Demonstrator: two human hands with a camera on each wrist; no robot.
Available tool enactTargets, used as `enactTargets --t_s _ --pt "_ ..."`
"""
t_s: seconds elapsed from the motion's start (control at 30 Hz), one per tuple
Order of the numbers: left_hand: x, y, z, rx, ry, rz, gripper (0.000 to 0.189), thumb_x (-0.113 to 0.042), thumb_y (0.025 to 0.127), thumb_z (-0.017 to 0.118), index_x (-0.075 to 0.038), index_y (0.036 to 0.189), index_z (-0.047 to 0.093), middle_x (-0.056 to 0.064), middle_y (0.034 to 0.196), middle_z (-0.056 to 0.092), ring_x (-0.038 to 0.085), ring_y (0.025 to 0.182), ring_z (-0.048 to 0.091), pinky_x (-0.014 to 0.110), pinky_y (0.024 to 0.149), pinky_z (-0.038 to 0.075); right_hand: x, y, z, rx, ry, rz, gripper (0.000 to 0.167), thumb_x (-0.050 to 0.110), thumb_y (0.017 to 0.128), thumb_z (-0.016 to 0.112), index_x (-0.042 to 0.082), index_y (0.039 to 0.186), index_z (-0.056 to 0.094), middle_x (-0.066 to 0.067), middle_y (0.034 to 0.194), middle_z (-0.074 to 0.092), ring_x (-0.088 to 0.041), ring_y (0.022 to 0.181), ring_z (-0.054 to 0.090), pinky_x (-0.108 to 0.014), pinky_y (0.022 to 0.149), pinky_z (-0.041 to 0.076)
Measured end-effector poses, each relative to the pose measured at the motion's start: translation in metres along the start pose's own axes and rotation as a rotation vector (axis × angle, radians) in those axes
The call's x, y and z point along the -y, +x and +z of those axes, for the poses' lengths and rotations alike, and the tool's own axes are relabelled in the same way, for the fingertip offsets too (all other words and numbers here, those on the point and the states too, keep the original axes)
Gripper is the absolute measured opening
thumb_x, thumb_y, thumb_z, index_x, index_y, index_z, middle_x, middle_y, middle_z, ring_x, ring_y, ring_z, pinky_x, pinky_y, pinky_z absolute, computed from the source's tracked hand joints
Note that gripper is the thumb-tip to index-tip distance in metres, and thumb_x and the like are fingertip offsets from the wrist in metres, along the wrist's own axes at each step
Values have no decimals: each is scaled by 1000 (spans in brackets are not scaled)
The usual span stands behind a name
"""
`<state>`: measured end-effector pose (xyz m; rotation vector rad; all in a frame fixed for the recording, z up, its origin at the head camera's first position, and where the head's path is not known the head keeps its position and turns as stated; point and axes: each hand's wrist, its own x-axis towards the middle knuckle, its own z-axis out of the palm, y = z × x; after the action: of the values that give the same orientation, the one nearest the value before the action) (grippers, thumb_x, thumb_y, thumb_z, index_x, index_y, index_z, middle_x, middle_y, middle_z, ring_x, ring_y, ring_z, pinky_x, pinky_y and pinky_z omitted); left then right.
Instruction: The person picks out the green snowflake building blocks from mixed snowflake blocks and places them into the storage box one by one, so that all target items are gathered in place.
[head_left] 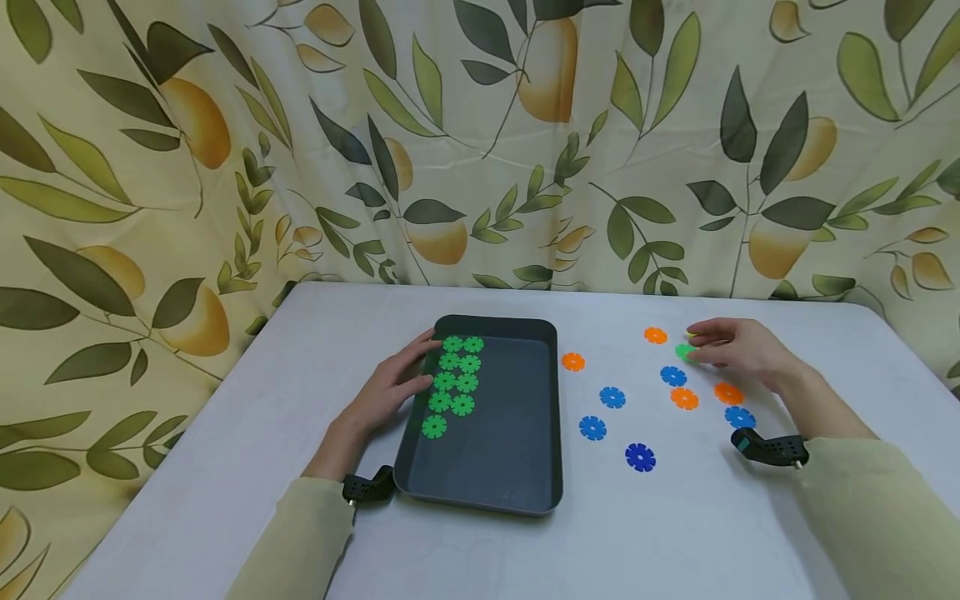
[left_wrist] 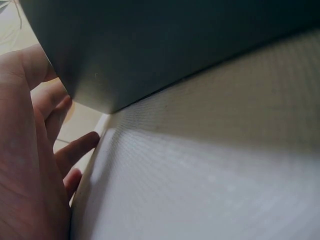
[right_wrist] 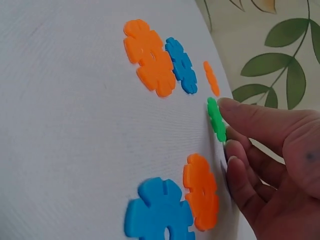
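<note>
My left hand (head_left: 386,387) rests against the left side of a dark grey tray (head_left: 510,475), fingertips and thumb at its rim. In the left wrist view, some fingers (left_wrist: 77,152) extend loosely below the tray wall (left_wrist: 175,45). Several green flower-shaped discs (head_left: 462,405) lie inside the tray's left part, mostly in two columns. At the far right of the table, my right hand (head_left: 742,350) pinches a green flower disc (right_wrist: 216,120) at its edge between thumb and fingers, close over the white cloth. A bit of yellow shows by the index fingertip, mostly hidden.
Loose orange discs (head_left: 573,362) and blue discs (head_left: 592,428) are scattered between the tray and my right arm. A darker blue disc (head_left: 641,457) lies nearest the front. Behind the white table (head_left: 480,558) hangs a leaf-and-fruit patterned curtain (head_left: 465,167).
</note>
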<state>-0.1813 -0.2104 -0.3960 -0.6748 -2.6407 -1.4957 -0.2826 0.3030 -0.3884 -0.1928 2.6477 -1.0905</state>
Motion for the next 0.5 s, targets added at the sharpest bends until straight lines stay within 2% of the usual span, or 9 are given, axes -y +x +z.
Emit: enactTargets --t_s 0.23,0.5 --pt "0 -1 0 -1 -2 -6 51 -2 97 58 7 146 45 22 162 27 38 150 20 59 118 13 1 1 6 -29 -15 17 61 18 92 75 -7 142 48 -28 129 56 -38 111 52 -17 75 49" --pt "0 0 1 -4 -7 0 51 -1 97 57 7 146 46 22 162 28 38 150 20 59 118 13 3 0 7 -38 -22 -7 57 9 92 74 -11 138 49 -27 122 58 -36 107 51 -12 72 47"
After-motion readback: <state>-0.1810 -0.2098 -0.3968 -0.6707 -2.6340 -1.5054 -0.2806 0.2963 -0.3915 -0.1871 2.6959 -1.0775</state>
